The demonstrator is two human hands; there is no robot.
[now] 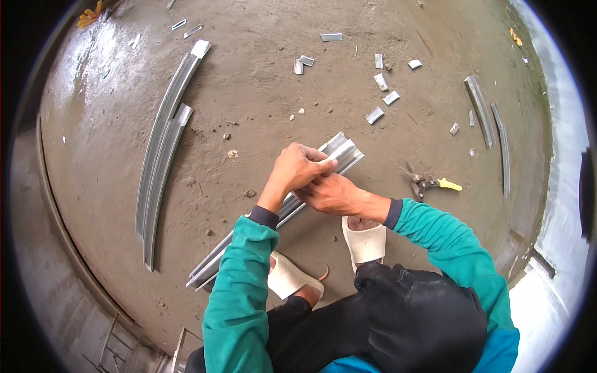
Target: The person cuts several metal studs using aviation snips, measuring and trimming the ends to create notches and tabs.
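Note:
A bundle of long grey metal channels lies diagonally in front of me, its far end just beyond my hands. My left hand is closed on a channel near that end, thumb and fingers pinching its upper flange. My right hand grips the channel just below and to the right, its fingers curled and partly hidden under the left hand. A pair of snips with a yellow handle lies on the floor right of my hands.
Two longer channels lie at left, two shorter ones at right. Several cut metal offcuts are scattered on the muddy concrete floor. My sandalled feet are just below. A pale ledge runs along the right, a metal frame stands lower left.

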